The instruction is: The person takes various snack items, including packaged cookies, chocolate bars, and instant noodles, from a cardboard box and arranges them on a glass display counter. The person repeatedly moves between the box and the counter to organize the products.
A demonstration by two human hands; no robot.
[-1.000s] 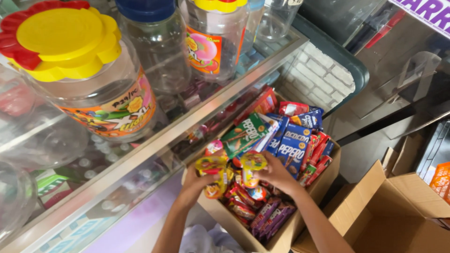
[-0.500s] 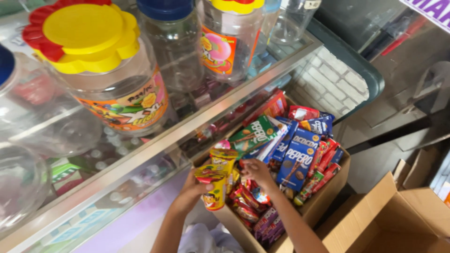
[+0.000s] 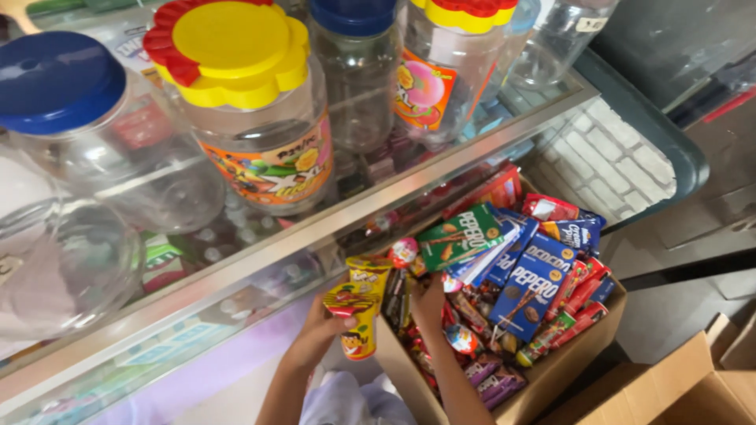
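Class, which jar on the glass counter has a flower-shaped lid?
The big middle jar: its lid is yellow with red scalloped petals; the jars beside it have plain round blue lids.

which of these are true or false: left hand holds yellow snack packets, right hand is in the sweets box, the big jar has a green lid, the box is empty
1. The left hand holds yellow snack packets. True.
2. The right hand reaches into the cardboard box. True.
3. The big jar on the glass counter has a green lid. False: its lid is yellow and red, flower shaped.
4. The cardboard box is empty. False: it is full of wrapped sweets and snack boxes, among them a blue snack box.
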